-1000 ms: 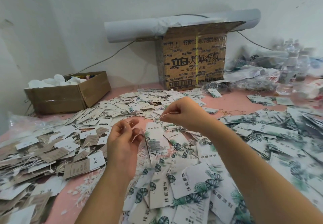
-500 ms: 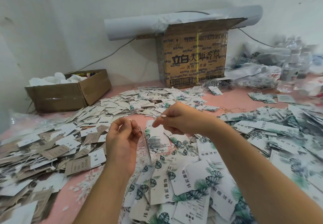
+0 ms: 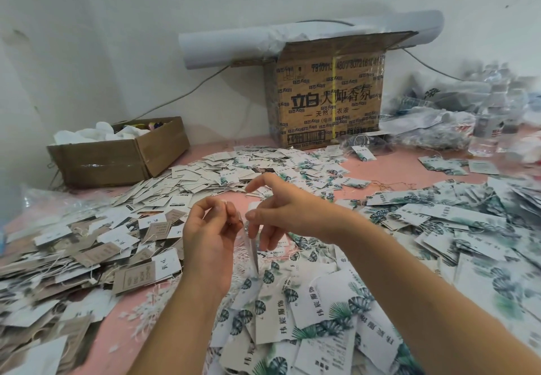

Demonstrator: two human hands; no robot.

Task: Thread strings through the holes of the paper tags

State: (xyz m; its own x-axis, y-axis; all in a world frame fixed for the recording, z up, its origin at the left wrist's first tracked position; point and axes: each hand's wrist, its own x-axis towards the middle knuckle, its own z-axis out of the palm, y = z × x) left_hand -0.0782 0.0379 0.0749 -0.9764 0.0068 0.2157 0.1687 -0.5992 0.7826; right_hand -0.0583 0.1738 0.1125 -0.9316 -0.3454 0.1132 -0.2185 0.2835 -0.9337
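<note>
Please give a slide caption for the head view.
Left hand pinches a paper tag, right hand meeting it, above a tag-strewn table.

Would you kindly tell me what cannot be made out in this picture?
Head view:
- held tag: edge-on between left hand and right hand, hole hidden.
- string: too thin and blurred to trace.
- bottles, far right: smeared by blur.
- low box: contents covered by white paper.

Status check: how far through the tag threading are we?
Done, apparently: the left pile shows loose strings among its tags. In hand: left hand pinches one tag edge-on, right hand at its top; string unclear. Left: large leaf-print heaps front and right, probably unthreaded.
</note>
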